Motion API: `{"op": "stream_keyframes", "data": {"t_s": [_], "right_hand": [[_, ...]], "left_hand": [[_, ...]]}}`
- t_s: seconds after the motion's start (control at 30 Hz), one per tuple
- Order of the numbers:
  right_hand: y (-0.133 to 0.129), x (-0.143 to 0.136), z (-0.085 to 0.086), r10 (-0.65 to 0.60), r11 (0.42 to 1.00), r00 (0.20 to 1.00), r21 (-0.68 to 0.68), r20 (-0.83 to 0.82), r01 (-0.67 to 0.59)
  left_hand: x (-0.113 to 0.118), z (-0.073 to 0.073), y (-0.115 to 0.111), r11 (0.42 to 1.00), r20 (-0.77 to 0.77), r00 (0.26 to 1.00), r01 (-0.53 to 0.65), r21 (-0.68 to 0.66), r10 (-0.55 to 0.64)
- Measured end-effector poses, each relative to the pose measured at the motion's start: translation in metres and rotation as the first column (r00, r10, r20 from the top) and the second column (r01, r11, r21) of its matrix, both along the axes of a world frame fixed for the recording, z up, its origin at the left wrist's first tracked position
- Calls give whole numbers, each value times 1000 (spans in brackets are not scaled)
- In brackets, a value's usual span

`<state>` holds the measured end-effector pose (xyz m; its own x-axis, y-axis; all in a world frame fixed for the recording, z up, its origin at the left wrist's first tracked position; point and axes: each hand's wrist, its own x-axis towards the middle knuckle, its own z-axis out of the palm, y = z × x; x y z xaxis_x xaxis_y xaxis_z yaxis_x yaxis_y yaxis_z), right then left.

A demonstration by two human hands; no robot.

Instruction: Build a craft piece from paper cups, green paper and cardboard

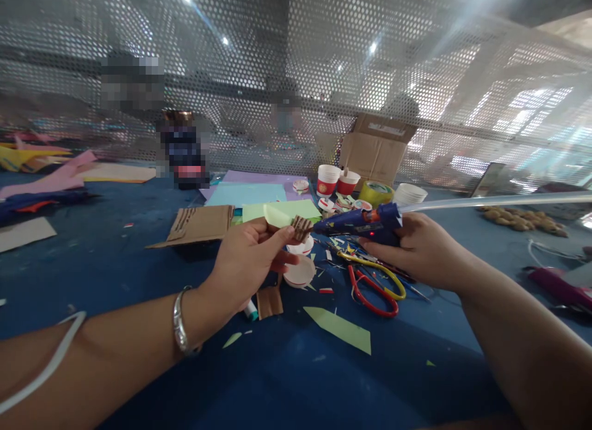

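Above a blue tabletop (287, 387), a person's left hand (245, 251) pinches a small corrugated cardboard piece (302, 229) and pale green paper (274, 216) between thumb and fingers; the right hand (428, 248) has its fingers wrapped around a blue glue gun (346, 223), nozzle at the cardboard's edge. The scrap looks light, stiff yet crushable, best held lightly by the edge away from the probably hot tip; the gun, likely heavier, by its handle.

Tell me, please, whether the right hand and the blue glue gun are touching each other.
Touching. The head view shows the right hand closed around the back part of the blue glue gun, with no gap between them.
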<state>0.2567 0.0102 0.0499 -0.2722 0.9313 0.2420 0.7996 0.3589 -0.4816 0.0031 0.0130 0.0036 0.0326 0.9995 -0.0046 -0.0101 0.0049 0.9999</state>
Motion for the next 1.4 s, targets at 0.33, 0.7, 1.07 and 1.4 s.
{"op": "stream_keyframes", "data": {"t_s": [0.33,0.7,1.07,1.4], "right_hand": [[-1,2,0,26,1000,998,8,-54,-26],[-1,1,0,26,1000,1000,8,-13,-26],[-2,-1,4,-26,998,1000,-53,9,27],[-2,0,2,19,999,998,47,59,-22]], "left_hand": [[0,-1,0,999,9,1000,-27,18,27],[0,0,-1,1000,-3,1000,-17,16,17],[3,3,-1,1000,-45,999,-17,-21,16],[4,5,-2,998,-58,998,-1,-67,-2]]}}
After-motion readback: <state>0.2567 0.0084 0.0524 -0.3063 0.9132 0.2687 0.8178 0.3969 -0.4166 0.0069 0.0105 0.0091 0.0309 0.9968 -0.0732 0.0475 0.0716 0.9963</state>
